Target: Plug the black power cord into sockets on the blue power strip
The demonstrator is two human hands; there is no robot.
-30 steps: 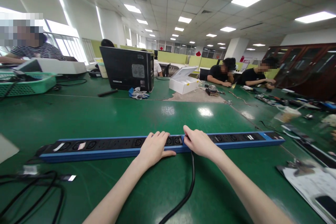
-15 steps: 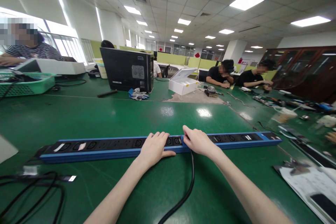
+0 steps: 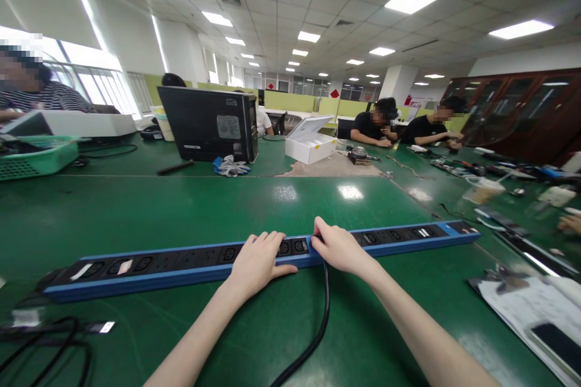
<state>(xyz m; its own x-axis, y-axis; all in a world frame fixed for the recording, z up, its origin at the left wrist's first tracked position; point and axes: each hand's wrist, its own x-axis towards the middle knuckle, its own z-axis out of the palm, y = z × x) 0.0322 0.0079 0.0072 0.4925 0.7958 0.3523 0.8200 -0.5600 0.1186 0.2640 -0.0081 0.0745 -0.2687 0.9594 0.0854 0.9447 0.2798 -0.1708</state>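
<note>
Cable (image 3: 325, 308) below right grip (image 3: 334, 245), apparently held.

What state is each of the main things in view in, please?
Power strip: lying flat, sockets up.
Left hand: spread across the strip.
Right hand: curled at the strip, grip hidden.
Cable: curving from the right hand.
White box: lid raised.
Computer case: upright.
Gloves: crumpled.
Basket: loaded.
Clipboard: bearing papers.
Phone: lying flat.

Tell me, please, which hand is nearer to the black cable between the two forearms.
Right. The right hand is closed at the upper end of the black cable; the left hand lies over the power strip, left of the cable and apart from it.
</note>
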